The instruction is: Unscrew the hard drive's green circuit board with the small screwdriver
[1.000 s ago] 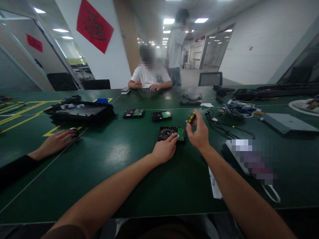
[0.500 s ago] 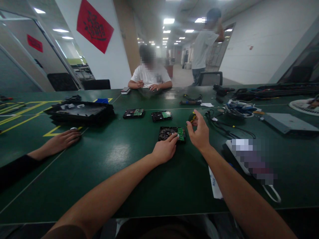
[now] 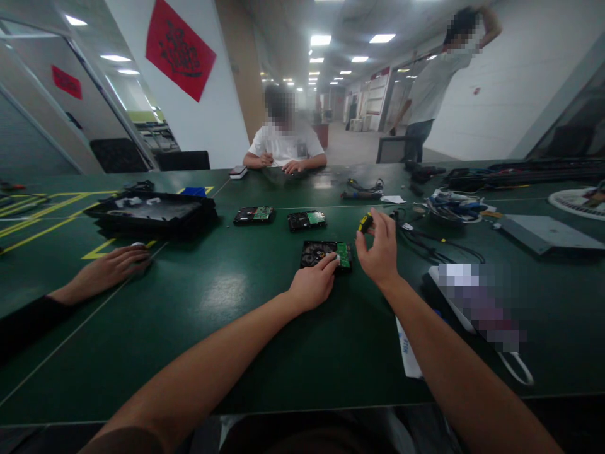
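Observation:
A black hard drive (image 3: 312,253) with a green circuit board lies on the table before me. My left hand (image 3: 312,287) grips its near right part, fingertips pressed on the board beside a small white spot. Just right of the drive, my right hand (image 3: 379,249) is raised with thumb and fingers closed around a yellow-and-black screwdriver (image 3: 365,222). Only its handle shows; I cannot make out the shaft. Two more hard drives, one behind the gripped drive (image 3: 307,220) and one farther left (image 3: 254,215), lie with their green boards up.
A black tray (image 3: 155,217) stands left, near another person's hand (image 3: 111,268). Cables (image 3: 420,243), a grey metal box (image 3: 551,233) and a white-edged device (image 3: 451,299) lie right. A person in white (image 3: 288,148) sits opposite; another stands (image 3: 428,88) behind.
My right hand has turned slightly, showing more of the screwdriver's yellow handle. My left hand stays on the drive. The standing person has moved right; the hand at left has shifted slightly left.

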Available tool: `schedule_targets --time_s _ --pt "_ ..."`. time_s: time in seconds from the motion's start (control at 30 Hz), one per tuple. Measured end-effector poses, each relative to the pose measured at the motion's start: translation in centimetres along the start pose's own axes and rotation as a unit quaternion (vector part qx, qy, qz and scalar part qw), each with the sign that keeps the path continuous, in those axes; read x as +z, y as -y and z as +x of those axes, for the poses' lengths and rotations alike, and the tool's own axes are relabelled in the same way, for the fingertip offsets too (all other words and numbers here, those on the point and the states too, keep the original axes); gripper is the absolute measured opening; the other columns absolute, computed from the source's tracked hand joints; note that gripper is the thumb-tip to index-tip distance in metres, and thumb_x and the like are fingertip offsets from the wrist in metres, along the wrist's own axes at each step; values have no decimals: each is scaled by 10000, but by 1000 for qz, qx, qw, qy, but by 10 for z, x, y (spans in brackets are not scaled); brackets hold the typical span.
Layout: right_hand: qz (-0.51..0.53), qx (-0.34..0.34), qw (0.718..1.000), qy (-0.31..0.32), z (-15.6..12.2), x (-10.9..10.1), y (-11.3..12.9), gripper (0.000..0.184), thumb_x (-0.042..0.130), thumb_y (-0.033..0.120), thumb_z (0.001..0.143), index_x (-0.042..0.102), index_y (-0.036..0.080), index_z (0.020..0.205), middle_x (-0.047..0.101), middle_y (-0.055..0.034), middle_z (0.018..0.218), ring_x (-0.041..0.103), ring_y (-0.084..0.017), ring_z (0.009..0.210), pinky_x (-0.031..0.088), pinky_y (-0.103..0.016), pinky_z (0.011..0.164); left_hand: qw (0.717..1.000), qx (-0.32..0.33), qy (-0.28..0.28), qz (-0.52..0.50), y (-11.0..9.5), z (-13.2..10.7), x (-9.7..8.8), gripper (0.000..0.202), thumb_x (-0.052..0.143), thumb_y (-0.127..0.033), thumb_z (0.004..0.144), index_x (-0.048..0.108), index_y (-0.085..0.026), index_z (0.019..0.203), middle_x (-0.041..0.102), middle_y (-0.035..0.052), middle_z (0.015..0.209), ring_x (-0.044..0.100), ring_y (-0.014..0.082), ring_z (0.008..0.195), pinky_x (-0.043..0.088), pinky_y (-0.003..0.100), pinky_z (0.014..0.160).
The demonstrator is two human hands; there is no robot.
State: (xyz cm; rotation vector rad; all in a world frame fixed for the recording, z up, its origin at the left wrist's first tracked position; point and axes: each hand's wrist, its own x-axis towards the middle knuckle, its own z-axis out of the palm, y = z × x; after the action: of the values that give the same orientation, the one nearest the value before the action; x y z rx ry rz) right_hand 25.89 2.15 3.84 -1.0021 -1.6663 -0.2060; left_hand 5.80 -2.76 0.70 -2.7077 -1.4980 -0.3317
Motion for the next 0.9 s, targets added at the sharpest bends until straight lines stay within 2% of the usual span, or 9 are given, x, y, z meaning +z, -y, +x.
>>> schedule_targets --time_s 0.2,0.4,0.6,0.9 --pt "-5 -11 1000 -4 2 -3 2 637 563 197 941 377 258 1547 437 -169 1439 470 -345 1368 606 -568 978 1000 2 -6 4 0 0 -1 542 405 -329 1035 404 -237 1570 367 70 1670 710 240 1126 618 394 912" --pt "-32 -15 999 7 3 -5 0 509 590 235 943 496 256 1442 450 -161 1412 528 -335 1302 574 -573 1013 1000 2 -3 5 -1 0 -1 547 406 -330 1033 402 -236 1572 360 61 1675 709 243 1127 620 386 903" --pt "-41 -26 999 -6 4 -4 0 572 544 177 925 467 248 1487 410 -169 1420 501 -344 1328 504 -599 1091 1000 -1 5 1 -1 0 -3 560 419 -329 1034 378 -261 1588 365 77 1670 709 239 1123 618 393 912" --pt "-50 -26 998 -2 3 -6 2 484 605 200 923 549 258 1399 465 -155 1392 503 -332 1302 542 -564 1032 1000 4 -3 0 0 0 0 548 401 -326 1032 401 -235 1573 368 69 1669 707 248 1137 623 405 909"
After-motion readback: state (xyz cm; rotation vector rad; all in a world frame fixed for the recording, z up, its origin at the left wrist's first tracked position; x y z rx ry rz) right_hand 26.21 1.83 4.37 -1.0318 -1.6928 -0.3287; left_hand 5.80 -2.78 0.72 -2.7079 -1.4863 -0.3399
